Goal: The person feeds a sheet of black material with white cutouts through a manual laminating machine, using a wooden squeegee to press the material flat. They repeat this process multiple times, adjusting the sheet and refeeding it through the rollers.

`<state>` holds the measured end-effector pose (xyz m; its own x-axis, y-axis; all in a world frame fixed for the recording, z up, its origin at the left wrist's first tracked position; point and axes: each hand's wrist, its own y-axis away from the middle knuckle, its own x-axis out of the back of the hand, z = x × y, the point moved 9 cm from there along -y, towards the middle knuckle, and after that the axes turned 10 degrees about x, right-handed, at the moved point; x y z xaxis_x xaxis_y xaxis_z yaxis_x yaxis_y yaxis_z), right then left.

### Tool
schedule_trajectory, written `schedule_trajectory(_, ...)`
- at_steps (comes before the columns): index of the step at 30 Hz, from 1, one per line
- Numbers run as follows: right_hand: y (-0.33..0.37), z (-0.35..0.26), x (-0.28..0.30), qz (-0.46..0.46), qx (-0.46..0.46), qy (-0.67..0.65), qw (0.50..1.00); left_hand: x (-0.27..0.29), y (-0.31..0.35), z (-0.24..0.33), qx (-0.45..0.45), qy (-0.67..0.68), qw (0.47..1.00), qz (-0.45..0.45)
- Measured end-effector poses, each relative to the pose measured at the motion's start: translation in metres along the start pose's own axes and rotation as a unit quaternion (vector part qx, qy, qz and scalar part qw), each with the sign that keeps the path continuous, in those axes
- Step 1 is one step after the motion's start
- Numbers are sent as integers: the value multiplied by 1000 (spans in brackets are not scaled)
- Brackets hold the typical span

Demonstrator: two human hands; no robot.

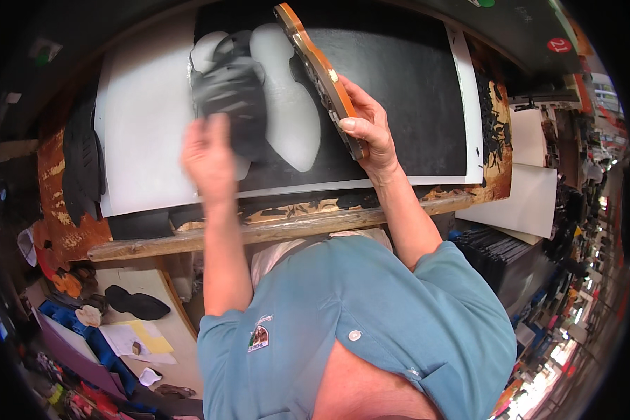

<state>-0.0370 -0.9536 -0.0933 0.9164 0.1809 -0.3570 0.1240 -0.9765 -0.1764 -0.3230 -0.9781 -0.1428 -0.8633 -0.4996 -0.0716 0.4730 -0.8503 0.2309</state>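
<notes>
My right hand [367, 129] is closed around a sole-shaped cutting die [316, 63] with an orange-brown back, held tilted on its side above the sheet. In my left hand [211, 155], blurred by motion, is a black insole-shaped piece [243, 112], also smeared, with its lower end at my fingers. Below lies a black sheet [406, 98] on a white board [143, 133]. Sole-shaped openings in the sheet show white, and one long opening [283, 91] lies between my hands. The piece in my left hand partly hides another opening.
A dark machine beam [532, 42] crosses the far side. A wooden bar [280, 229] edges the bench in front of me. Black scraps [84, 157] hang at the left. A side table [136, 280] holds a black sole piece [137, 303] and papers. Black sheets [493, 248] are stacked at right.
</notes>
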Motion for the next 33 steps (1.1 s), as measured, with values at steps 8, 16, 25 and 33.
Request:
schedule_trajectory(8, 14, -5, 10, 0, 3, -2, 1000, 174, -126, 101, -205, 3, 976, 66)
schedule_trajectory(16, 35, -40, 37, 0, 119, 406, 906, 351, -219, 137, -233, -344, 878, 240)
schedule_trajectory(25, 37, -29, 26, -46, 197, 614, 763, 431, -275, 33, -54, -552, 763, 332)
schedule_trajectory(33, 38, -29, 17, -19, 181, 603, 776, 273, -129, 89, -295, -440, 799, 285)
